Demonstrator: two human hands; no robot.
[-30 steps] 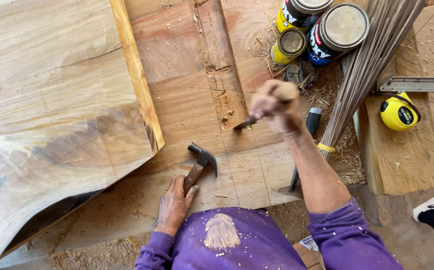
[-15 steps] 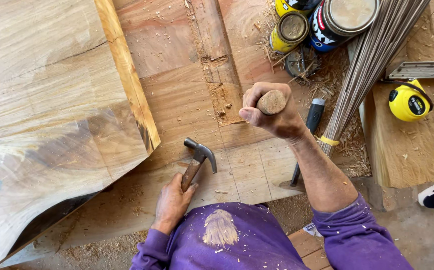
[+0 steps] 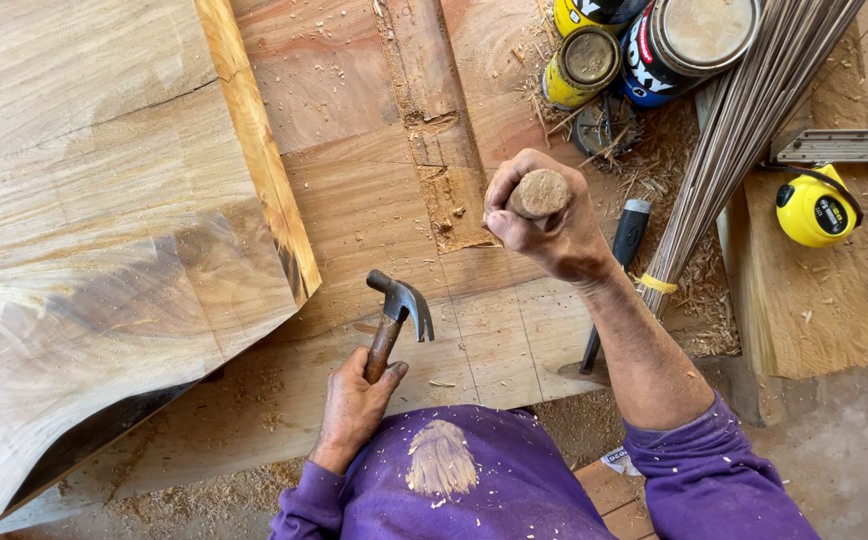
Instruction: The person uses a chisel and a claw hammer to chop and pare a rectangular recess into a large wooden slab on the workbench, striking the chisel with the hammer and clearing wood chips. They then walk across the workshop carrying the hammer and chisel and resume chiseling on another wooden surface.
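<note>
Round yellow tin (image 3: 583,62) and blue tin (image 3: 689,45) stand top right.

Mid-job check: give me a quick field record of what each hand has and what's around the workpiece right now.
left hand: grips claw hammer by its wooden handle, head raised off the board
right hand: fist closed on round wooden tool handle, blade hidden
workpiece: reddish board with chiselled groove
left side: large pale slab lying over the board
right side: tins, bundle of thin sticks, yellow tape measure
</note>
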